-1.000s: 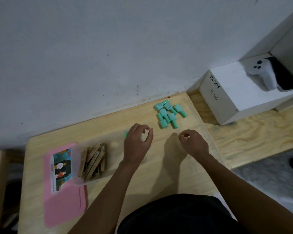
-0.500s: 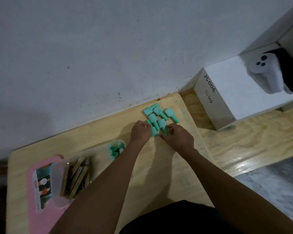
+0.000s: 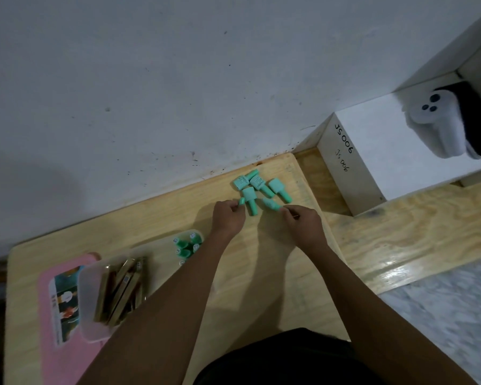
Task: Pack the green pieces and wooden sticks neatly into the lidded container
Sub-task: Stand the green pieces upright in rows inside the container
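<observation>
Green pieces (image 3: pixel 257 184) lie loose near the bench (image 3: pixel 261 287) at its far right corner. The left hand (image 3: pixel 228 219) pinches one in curled fingertips, and the right hand (image 3: pixel 303 225) pinches another. The container (image 3: pixel 88 301) near the left edge holds wooden sticks (image 3: pixel 120 290) and more green ones.

On the pale wooden table (image 3: pixel 261 287), small green plastic pieces (image 3: pixel 257 186) were clustered toward one o'clock, close to the wall. The left hand (image 3: pixel 228 219) and right hand (image 3: pixel 303 226) were placed at the cluster's six o'clock edge, one piece pinched in each. At nine o'clock a clear plastic container (image 3: pixel 90 309) was set partly upon a flat pink lid (image 3: pixel 59 351). Brown wooden sticks (image 3: pixel 120 290) were laid in its eight o'clock end and packed green pieces (image 3: pixel 188 245) in its two o'clock end. A white box (image 3: pixel 372 168) was stood beyond the table at two o'clock.
</observation>
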The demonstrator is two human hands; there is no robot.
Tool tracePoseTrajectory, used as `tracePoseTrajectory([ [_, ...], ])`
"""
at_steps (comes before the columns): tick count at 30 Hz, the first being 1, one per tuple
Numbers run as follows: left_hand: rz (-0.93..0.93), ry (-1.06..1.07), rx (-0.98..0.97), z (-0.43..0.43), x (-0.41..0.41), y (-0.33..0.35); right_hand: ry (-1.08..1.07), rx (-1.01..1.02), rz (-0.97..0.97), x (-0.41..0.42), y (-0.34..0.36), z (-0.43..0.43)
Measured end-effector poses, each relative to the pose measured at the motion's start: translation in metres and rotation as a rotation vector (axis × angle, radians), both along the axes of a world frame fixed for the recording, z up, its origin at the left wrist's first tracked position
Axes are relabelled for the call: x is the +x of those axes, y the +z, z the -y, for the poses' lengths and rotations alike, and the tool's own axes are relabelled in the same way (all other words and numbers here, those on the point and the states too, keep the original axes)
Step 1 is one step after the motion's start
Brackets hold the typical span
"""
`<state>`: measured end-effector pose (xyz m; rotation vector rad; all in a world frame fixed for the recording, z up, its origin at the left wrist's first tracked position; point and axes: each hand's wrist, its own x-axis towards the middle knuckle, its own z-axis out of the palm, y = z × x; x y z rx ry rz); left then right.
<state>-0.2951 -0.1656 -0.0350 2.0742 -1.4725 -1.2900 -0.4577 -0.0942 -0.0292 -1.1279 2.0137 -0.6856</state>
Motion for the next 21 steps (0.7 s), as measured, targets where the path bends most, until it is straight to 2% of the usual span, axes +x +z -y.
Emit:
tracePoseTrajectory([
  [2, -0.037, -0.029, -0.015, -0.005, 0.006, 0.007, -0.031, -0.012, 0.050, 0.001, 0.008, -0.004],
  [4, -0.167, 0.000, 0.040, -0.011, 0.011, 0.018, -0.079, 0.002, 0.145, 0.003, 0.015, -0.008],
  [8, -0.708, 0.305, 0.252, -0.026, 0.022, 0.047, -0.148, 0.008, 0.313, 0.015, 0.033, -0.018],
  [11, -0.927, 0.375, 0.331, -0.041, 0.036, 0.064, -0.106, 0.006, 0.334, 0.029, 0.046, -0.025],
  [14, -0.937, 0.313, 0.289, -0.057, 0.056, 0.075, -0.021, -0.039, 0.313, 0.048, 0.060, -0.029],
  [21, -0.781, 0.332, -0.022, -0.087, 0.124, 0.088, 0.220, -0.116, 0.145, 0.086, 0.078, -0.039],
])
